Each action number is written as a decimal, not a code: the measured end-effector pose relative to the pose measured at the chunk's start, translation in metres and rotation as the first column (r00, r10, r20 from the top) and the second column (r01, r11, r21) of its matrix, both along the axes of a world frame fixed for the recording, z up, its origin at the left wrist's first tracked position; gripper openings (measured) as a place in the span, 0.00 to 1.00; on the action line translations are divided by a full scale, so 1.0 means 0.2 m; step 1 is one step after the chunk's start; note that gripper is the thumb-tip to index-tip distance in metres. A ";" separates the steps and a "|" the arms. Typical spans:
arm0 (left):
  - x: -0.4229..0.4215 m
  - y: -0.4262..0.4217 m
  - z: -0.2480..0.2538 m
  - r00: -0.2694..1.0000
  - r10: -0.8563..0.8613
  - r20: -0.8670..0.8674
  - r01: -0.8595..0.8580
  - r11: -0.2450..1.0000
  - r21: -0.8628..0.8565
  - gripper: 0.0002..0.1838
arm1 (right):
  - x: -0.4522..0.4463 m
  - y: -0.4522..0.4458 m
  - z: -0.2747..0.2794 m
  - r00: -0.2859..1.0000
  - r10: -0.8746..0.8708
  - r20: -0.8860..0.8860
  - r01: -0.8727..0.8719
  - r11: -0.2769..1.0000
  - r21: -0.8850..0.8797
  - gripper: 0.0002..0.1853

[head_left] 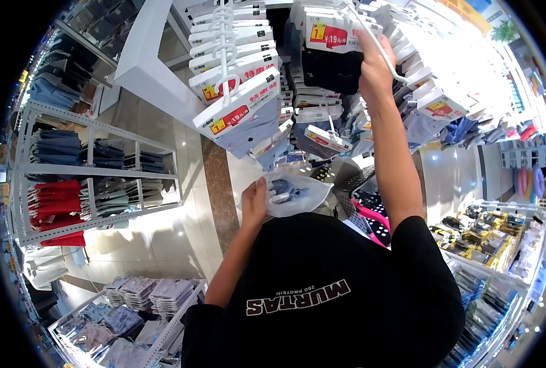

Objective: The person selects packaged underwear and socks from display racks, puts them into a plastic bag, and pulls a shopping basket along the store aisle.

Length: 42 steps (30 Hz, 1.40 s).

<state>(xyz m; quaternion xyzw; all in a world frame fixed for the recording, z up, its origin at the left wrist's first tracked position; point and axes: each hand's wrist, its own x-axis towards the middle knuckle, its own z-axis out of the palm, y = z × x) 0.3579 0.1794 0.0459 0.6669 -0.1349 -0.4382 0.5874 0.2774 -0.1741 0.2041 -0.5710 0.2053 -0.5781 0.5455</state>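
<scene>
Your right hand pinches the right end of the white card on the black pack, which lies left of that hand, far side, while your left hand pinches the clear bag near you.

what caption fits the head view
Right hand holding a carded black garment among hanging clothes, left hand holding a translucent bag

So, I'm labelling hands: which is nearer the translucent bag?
Left: the left hand grips the translucent bag at its edge; the right hand is farther off, holding a price card.
</scene>
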 end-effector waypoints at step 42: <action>0.03 -0.05 -0.15 0.999 -0.017 0.037 0.014 0.998 0.069 0.27 | -0.57 0.83 -0.37 0.746 0.534 -0.398 -0.277 0.792 0.544 0.17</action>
